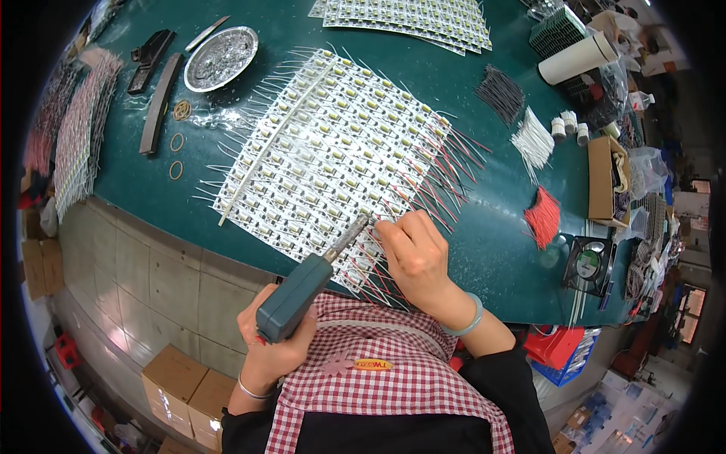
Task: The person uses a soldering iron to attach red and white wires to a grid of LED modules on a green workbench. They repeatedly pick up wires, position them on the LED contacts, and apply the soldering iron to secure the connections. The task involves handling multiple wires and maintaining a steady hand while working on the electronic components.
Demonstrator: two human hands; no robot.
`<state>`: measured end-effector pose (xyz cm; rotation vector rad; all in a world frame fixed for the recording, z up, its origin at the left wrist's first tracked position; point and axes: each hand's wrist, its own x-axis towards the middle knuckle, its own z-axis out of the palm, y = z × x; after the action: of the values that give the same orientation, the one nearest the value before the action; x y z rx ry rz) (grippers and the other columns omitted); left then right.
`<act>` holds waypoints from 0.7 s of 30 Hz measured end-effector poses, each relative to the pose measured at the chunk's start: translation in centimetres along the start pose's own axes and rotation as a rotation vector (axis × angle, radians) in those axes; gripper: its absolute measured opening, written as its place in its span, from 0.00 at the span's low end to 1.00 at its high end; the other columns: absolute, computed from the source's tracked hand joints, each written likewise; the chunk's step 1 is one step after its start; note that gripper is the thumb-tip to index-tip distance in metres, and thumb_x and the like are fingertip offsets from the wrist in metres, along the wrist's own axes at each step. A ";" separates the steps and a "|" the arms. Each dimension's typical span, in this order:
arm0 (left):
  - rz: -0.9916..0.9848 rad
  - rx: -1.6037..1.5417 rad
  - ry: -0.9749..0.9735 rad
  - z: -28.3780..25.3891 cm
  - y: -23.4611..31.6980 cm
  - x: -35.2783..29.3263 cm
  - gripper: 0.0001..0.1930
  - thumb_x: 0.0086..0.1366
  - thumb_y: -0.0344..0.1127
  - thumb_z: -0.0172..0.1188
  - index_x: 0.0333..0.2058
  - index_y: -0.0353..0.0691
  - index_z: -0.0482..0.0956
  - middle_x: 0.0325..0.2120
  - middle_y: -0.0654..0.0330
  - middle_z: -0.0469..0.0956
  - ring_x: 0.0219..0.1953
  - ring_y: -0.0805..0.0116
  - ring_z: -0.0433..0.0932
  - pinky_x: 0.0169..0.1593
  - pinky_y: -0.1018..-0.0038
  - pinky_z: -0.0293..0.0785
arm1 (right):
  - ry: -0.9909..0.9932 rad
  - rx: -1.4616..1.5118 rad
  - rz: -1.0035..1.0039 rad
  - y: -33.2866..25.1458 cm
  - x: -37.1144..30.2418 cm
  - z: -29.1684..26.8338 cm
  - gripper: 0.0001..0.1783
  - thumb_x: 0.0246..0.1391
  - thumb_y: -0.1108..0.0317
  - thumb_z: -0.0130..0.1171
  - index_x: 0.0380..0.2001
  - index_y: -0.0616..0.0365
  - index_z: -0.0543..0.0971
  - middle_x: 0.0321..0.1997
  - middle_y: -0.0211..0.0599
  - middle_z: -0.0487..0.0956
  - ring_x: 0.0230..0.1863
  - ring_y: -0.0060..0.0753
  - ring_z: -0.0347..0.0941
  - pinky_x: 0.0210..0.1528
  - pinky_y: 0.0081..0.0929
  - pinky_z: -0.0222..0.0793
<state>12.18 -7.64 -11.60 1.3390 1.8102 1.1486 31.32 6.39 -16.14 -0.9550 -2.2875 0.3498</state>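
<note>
My left hand (pixel 277 337) is closed around the dark green handle of a soldering gun (pixel 291 296). Its metal tip rests at the lower right part of a panel of small circuit boards (pixel 325 151). Right beside that tip, my right hand (pixel 414 253) is closed in a pinch over the panel's edge, on what looks like a thin wire, mostly hidden by the fingers. Red and black wires (pixel 446 170) stick out along the panel's right edge, and pale wires from its left. A long thin strip (pixel 276 144) lies across the panel's left side.
An oval metal bowl (pixel 221 59) stands far left, near a dark curved bar (pixel 161 104) and rubber bands (pixel 176 142). More panels (pixel 408 21) lie at the back. To the right are black (pixel 500 94), white (pixel 533 144) and red wire bundles (pixel 541 218), and a small fan (pixel 588 265).
</note>
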 end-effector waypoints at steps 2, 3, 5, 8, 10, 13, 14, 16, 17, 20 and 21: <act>0.007 -0.033 0.022 -0.1 -0.2 0.0 0.09 0.50 0.21 0.66 0.33 0.30 0.81 0.27 0.56 0.79 0.25 0.67 0.78 0.30 0.75 0.74 | 0.005 -0.004 0.004 0.1 0.0 -0.1 0.10 0.42 0.80 0.61 0.33 0.61 0.79 0.26 0.36 0.67 0.28 0.38 0.67 0.27 0.33 0.65; 0.003 -0.041 0.048 -0.4 -0.1 -0.5 0.10 0.50 0.21 0.66 0.34 0.30 0.82 0.27 0.56 0.79 0.25 0.67 0.79 0.31 0.76 0.74 | 0.002 0.009 0.001 -0.2 0.1 0.0 0.11 0.41 0.81 0.63 0.33 0.61 0.79 0.25 0.36 0.68 0.28 0.37 0.67 0.27 0.33 0.65; -0.068 -0.064 0.063 -0.5 0.1 -0.8 0.11 0.50 0.22 0.66 0.35 0.30 0.82 0.28 0.55 0.80 0.27 0.68 0.79 0.32 0.76 0.75 | 0.002 0.012 0.014 -0.1 0.1 -0.1 0.13 0.40 0.82 0.67 0.33 0.60 0.80 0.24 0.35 0.68 0.27 0.37 0.68 0.27 0.33 0.65; -0.075 -0.088 0.086 -0.4 0.0 -0.9 0.11 0.50 0.22 0.67 0.35 0.29 0.82 0.30 0.55 0.81 0.28 0.69 0.80 0.32 0.76 0.76 | -0.003 0.003 0.017 -0.1 0.0 0.0 0.13 0.40 0.82 0.67 0.33 0.60 0.80 0.24 0.35 0.68 0.27 0.37 0.68 0.27 0.33 0.65; -0.048 -0.088 0.085 -0.4 0.0 -0.8 0.12 0.50 0.21 0.66 0.36 0.29 0.82 0.31 0.54 0.81 0.28 0.69 0.80 0.32 0.76 0.75 | 0.001 0.003 0.014 -0.2 0.0 0.0 0.13 0.40 0.82 0.67 0.33 0.61 0.80 0.24 0.35 0.68 0.27 0.37 0.68 0.27 0.33 0.65; -0.004 -0.064 0.055 -0.3 0.3 -0.5 0.12 0.49 0.19 0.66 0.35 0.29 0.81 0.31 0.54 0.81 0.29 0.69 0.80 0.32 0.76 0.75 | 0.012 0.005 0.014 -0.1 0.0 0.0 0.13 0.40 0.82 0.67 0.33 0.61 0.80 0.24 0.36 0.68 0.27 0.37 0.68 0.27 0.33 0.65; 0.014 -0.051 0.043 -0.2 0.3 -0.4 0.12 0.49 0.19 0.66 0.35 0.29 0.81 0.31 0.53 0.81 0.28 0.68 0.80 0.32 0.76 0.75 | 0.016 0.005 0.014 -0.1 0.0 0.0 0.13 0.40 0.82 0.67 0.33 0.61 0.80 0.24 0.36 0.68 0.27 0.37 0.68 0.27 0.33 0.65; 0.011 -0.047 0.028 -0.1 0.3 -0.5 0.11 0.48 0.19 0.65 0.34 0.29 0.81 0.31 0.53 0.81 0.28 0.68 0.81 0.32 0.76 0.75 | 0.017 0.009 0.003 -0.1 0.0 0.0 0.11 0.42 0.81 0.63 0.33 0.62 0.79 0.26 0.36 0.68 0.28 0.37 0.67 0.27 0.32 0.66; -0.010 -0.055 0.025 0.0 0.1 -0.6 0.11 0.48 0.19 0.65 0.33 0.29 0.81 0.31 0.53 0.81 0.28 0.67 0.81 0.32 0.75 0.75 | 0.018 0.011 -0.004 -0.1 0.0 0.1 0.11 0.43 0.81 0.60 0.33 0.62 0.79 0.26 0.36 0.68 0.29 0.37 0.67 0.28 0.32 0.66; -0.048 -0.066 0.014 0.1 -0.1 -0.7 0.10 0.48 0.19 0.65 0.32 0.29 0.80 0.30 0.52 0.81 0.28 0.66 0.80 0.32 0.75 0.76 | 0.010 0.013 0.001 -0.1 0.0 0.0 0.10 0.43 0.81 0.61 0.33 0.62 0.79 0.27 0.36 0.68 0.29 0.37 0.67 0.28 0.32 0.66; -0.056 -0.068 0.010 0.1 -0.1 -0.7 0.10 0.47 0.19 0.65 0.31 0.29 0.80 0.30 0.52 0.81 0.28 0.65 0.80 0.32 0.75 0.76 | 0.010 0.013 0.003 -0.1 0.0 0.0 0.10 0.43 0.80 0.61 0.33 0.62 0.79 0.27 0.36 0.68 0.29 0.37 0.67 0.28 0.32 0.66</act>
<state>12.47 -8.28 -11.75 1.2382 1.7882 1.1786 31.24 6.30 -16.04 -0.9516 -2.2720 0.3604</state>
